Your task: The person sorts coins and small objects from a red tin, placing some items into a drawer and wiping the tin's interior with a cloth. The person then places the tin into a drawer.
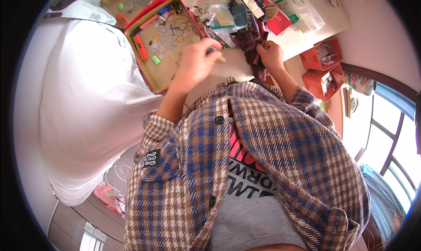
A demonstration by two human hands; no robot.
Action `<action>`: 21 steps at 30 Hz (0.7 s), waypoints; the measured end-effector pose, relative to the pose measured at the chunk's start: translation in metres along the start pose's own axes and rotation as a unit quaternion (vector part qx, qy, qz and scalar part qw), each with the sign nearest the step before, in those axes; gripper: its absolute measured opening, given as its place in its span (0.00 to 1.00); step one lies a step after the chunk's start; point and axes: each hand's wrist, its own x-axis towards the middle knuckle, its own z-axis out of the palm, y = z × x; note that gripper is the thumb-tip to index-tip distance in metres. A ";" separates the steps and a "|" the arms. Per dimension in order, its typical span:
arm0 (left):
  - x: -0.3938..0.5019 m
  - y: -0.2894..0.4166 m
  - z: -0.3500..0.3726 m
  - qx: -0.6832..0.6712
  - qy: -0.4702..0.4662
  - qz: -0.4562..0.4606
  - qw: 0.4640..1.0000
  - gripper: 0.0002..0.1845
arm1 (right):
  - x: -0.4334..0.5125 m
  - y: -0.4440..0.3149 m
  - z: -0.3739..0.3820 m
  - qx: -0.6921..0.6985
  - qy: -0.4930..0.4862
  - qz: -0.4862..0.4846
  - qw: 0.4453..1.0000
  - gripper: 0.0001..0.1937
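Note:
My left hand [197, 63] is closed around a small dark object [211, 50], blurred and partly hidden by the fingers. Just left of it lies an open red-rimmed tin [149, 81]. Many coins [171, 37] are spread in the tin, with an orange utility knife [140, 48] and a bright green piece [156, 60] along its near left side. My right hand [272, 56] pinches a slim dark brown stick-like item [260, 48]. Dark brown cloth [245, 40] hangs beside and under those fingers, over the table's front edge.
Behind my hands is a heap with a clear bag of cotton swabs [222, 15], a red packet [279, 22] and plastic bags [306, 14] on the white table [329, 24]. Red boxes [324, 53] stand at the right. White fabric [88, 96] bulges at the left.

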 end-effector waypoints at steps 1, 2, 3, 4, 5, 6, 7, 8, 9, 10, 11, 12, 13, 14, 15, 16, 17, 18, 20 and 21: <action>0.001 0.001 0.008 0.041 -0.044 0.047 0.997 0.10 | 0.000 -0.001 0.001 0.000 0.010 -0.023 1.000 0.18; 0.004 0.001 0.017 0.091 -0.077 0.058 0.991 0.10 | -0.001 -0.002 0.003 0.000 0.026 -0.044 0.999 0.18; 0.009 -0.001 0.025 0.144 -0.109 0.083 0.980 0.09 | -0.003 -0.003 0.004 -0.001 0.029 -0.058 0.998 0.19; 0.013 -0.004 0.032 0.159 -0.118 0.090 0.976 0.09 | -0.007 -0.005 0.005 0.018 0.035 -0.063 0.997 0.19; 0.018 -0.006 0.039 0.182 -0.142 0.074 0.970 0.10 | -0.011 -0.006 0.006 0.035 0.028 -0.059 0.997 0.18; 0.021 -0.009 0.045 0.213 -0.181 0.038 0.959 0.10 | -0.015 -0.008 0.006 0.057 0.024 -0.065 0.996 0.17; 0.023 -0.010 0.049 0.215 -0.160 0.052 0.962 0.10 | -0.019 -0.009 0.007 0.088 0.001 -0.046 0.995 0.16; 0.025 -0.011 0.052 0.226 -0.156 0.046 0.960 0.10 | -0.022 -0.011 0.008 0.123 -0.019 -0.036 0.992 0.15; 0.026 -0.011 0.054 0.231 -0.152 0.054 0.959 0.10 | -0.024 -0.013 0.007 0.157 -0.029 -0.023 0.987 0.15; 0.027 -0.011 0.055 0.230 -0.129 0.060 0.963 0.11 | -0.025 -0.014 0.007 0.202 -0.051 -0.019 0.978 0.14; 0.026 -0.009 0.055 0.233 -0.130 0.047 0.963 0.12 | -0.026 -0.016 0.006 0.243 -0.067 -0.010 0.968 0.14; 0.026 -0.008 0.055 0.231 -0.129 0.037 0.964 0.12 | -0.027 -0.017 0.004 0.278 -0.091 0.018 0.956 0.13; 0.025 -0.006 0.056 0.232 -0.116 0.027 0.965 0.13 | -0.026 -0.019 0.002 0.287 -0.092 0.019 0.953 0.13; 0.024 -0.005 0.055 0.234 -0.110 0.022 0.966 0.15 | -0.026 -0.021 -0.002 0.291 -0.102 0.039 0.951 0.13; 0.023 -0.004 0.055 0.237 -0.097 0.034 0.966 0.12 | -0.026 -0.022 -0.006 0.294 -0.111 0.066 0.947 0.12; 0.021 -0.003 0.054 0.243 -0.080 0.041 0.966 0.10 | -0.026 -0.025 -0.009 0.303 -0.113 0.062 0.944 0.12; 0.019 -0.003 0.053 0.241 -0.064 0.052 0.967 0.08 | -0.027 -0.028 -0.011 0.311 -0.116 0.066 0.941 0.12; 0.016 -0.002 0.051 0.230 -0.073 0.047 0.969 0.10 | -0.027 -0.033 -0.011 0.317 -0.123 0.067 0.938 0.11; 0.007 0.000 0.042 0.202 -0.095 0.031 0.974 0.15 | -0.030 -0.042 -0.007 0.303 -0.147 0.091 0.937 0.12; 0.001 0.002 0.038 0.199 -0.095 0.035 0.975 0.14 | -0.030 -0.047 -0.003 0.318 -0.171 0.070 0.930 0.12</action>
